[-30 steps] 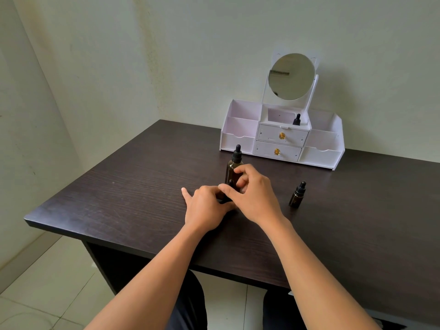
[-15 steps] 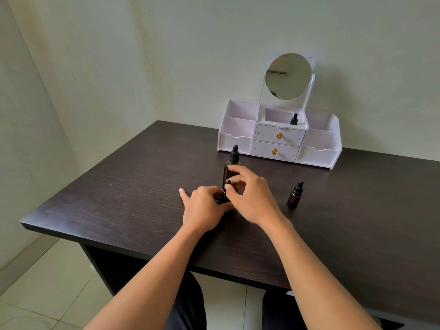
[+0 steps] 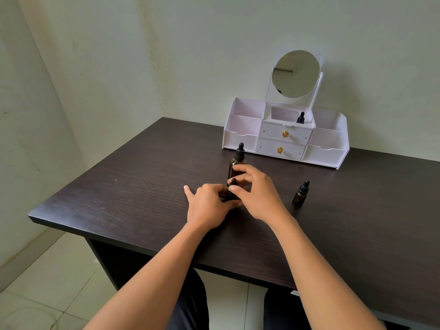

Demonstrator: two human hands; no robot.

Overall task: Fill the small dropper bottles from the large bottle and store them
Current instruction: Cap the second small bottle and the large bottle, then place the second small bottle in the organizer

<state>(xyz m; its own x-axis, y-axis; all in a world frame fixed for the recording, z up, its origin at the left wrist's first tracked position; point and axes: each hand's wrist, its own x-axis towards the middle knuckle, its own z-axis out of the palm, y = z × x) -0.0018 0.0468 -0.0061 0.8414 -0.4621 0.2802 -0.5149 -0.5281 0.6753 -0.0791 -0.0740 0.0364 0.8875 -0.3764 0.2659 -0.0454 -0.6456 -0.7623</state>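
A large amber dropper bottle (image 3: pixel 237 160) stands upright mid-table, just behind my hands. My left hand (image 3: pixel 208 206) is wrapped around the body of a small dropper bottle (image 3: pixel 231 189), which is mostly hidden. My right hand (image 3: pixel 258 192) pinches that bottle's black dropper cap between thumb and fingers. A second small amber bottle (image 3: pixel 300 194) stands upright to the right, apart from my hands. A third small bottle (image 3: pixel 301 118) sits in the top middle compartment of the white organiser (image 3: pixel 240 139) at the back.
The organiser has two drawers with gold knobs (image 3: pixel 285 133) and a round mirror (image 3: pixel 296 73) on top. It stands against the back wall. The dark wooden table (image 3: pixel 133 186) ends at the left, near a side wall.
My right fingers have shifted on the small bottle's cap, whose black tip now shows between my hands. The camera view drifted slightly. The other bottles have not moved.
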